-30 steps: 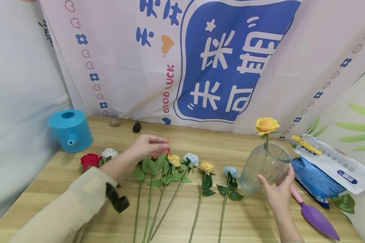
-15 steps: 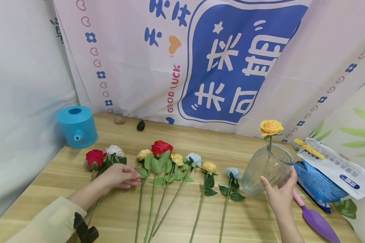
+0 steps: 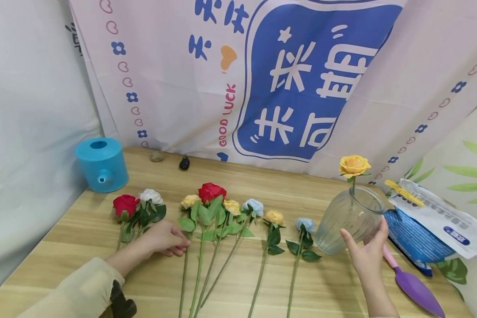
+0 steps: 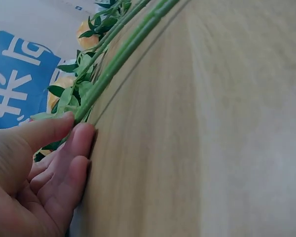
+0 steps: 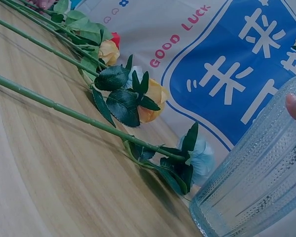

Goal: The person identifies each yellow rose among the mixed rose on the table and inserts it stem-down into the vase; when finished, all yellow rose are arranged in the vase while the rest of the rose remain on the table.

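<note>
In the head view, my left hand [image 3: 163, 240] is at the stem of the leftmost yellow rose [image 3: 190, 202] in the middle group. The left wrist view shows thumb and forefinger pinching that green stem [image 4: 121, 59] low over the tabletop. My right hand [image 3: 367, 256] grips a clear ribbed glass vase [image 3: 342, 225], which leans to the right. One yellow rose [image 3: 354, 166] stands in the vase, its bloom above the rim. Beside the left hand's rose lie a red rose [image 3: 212, 192], another yellow rose [image 3: 232, 207] and a light blue rose [image 3: 253, 207].
Another yellow rose [image 3: 274, 217] and a blue rose [image 3: 304, 225] lie nearer the vase. Left are a red rose [image 3: 125, 206], a white rose [image 3: 151, 196] and a blue watering can [image 3: 102, 165]. A purple trowel [image 3: 417, 289] and blue-white bag [image 3: 421, 234] lie right.
My left hand has drawn back left and toward me from above the middle blooms, then moved slightly right to the yellow rose's stem. The right hand keeps its grip on the vase.
</note>
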Action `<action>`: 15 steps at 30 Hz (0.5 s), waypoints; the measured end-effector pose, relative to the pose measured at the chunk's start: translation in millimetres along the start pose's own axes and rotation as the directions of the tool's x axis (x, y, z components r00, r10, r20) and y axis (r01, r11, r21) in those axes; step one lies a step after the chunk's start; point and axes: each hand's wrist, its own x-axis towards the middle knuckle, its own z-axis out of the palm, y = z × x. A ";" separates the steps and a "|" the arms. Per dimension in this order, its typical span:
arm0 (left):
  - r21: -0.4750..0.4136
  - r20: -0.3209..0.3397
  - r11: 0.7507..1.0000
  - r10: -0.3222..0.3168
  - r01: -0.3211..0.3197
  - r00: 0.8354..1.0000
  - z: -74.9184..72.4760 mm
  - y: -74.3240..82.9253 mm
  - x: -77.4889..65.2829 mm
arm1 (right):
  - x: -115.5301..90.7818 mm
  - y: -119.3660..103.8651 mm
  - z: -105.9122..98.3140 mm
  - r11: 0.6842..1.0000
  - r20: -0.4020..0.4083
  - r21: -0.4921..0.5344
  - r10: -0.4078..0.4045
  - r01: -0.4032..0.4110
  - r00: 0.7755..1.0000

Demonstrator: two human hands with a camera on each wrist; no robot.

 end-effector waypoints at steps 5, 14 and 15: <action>0.043 -0.033 0.999 0.001 0.001 0.999 5.6 3.7 1.1 | -0.2 -0.1 0.2 1.000 0.004 -0.003 0.018 -0.018 1.000; -0.041 -0.025 0.999 -0.031 0.029 0.999 8.8 2.2 0.9 | -0.1 0.1 0.5 0.999 0.009 -0.007 0.048 -0.048 0.999; -0.056 -0.021 0.998 -0.032 0.031 0.999 8.2 1.3 0.8 | -0.2 0.1 0.5 0.999 0.010 -0.008 0.050 -0.050 0.999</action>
